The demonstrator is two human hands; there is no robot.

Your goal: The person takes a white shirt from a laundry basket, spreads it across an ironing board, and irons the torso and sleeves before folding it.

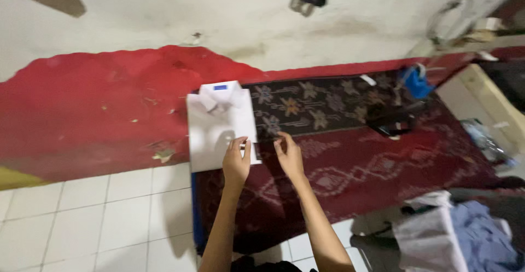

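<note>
White folded shirt, collar toward the top of the frame, lying just left of centre on the left end of a dark maroon patterned rug. Two bare forearms reaching up from the bottom edge toward it. Left hand resting on the shirt's lower right corner, fingers curled over the hem and pinching the fabric there. Right hand just to the right of the shirt, over the rug, fingers loosely spread and gripping nothing, not touching the cloth. Shirt thus directly above and left of both hands, its near edge under the left one.

Red carpet filling the left and upper middle of the frame, scattered with small scraps. White floor tiles at lower left. Pale worn wall along the top. Blue object at upper right on the rug's far end, blurred. Heap of white and pale blue clothing at lower right.
</note>
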